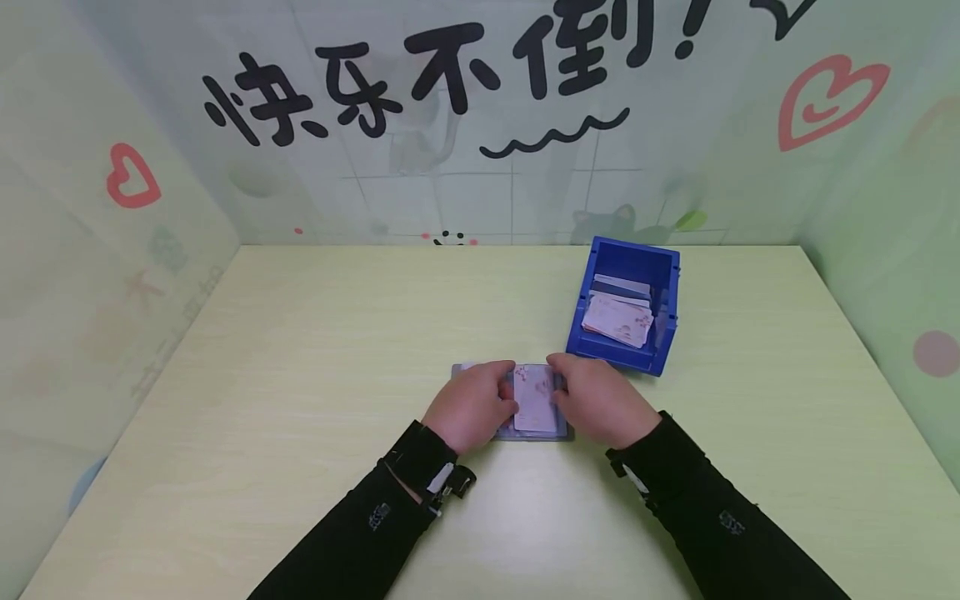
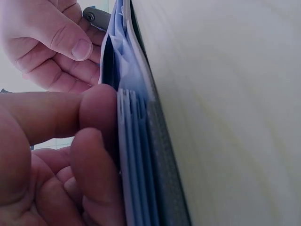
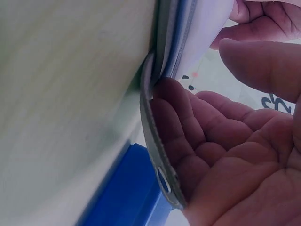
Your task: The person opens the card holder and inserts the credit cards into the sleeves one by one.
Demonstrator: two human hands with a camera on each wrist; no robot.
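Observation:
A pale pink card with a floral print (image 1: 535,398) lies upright on a card holder (image 1: 552,435) with clear sleeves. My left hand (image 1: 472,404) is at the card's left side, its thumb and a bent finger against the stacked sleeves (image 2: 134,155) in the left wrist view. Whether they pinch a sleeve I cannot tell. Opposite, my right hand (image 1: 603,402) has a fingertip near the card's top right corner and its thumb beside the right edge. In the right wrist view a grey strap with a metal snap (image 3: 163,179) lies along its relaxed fingers, thumb held apart.
A blue bin (image 1: 658,354) stands just beyond my right hand, with several cards (image 1: 618,319) inside it. Pale wood tabletop (image 1: 337,333) surrounds the holder. Printed panels (image 1: 465,200) rise at the back and both sides.

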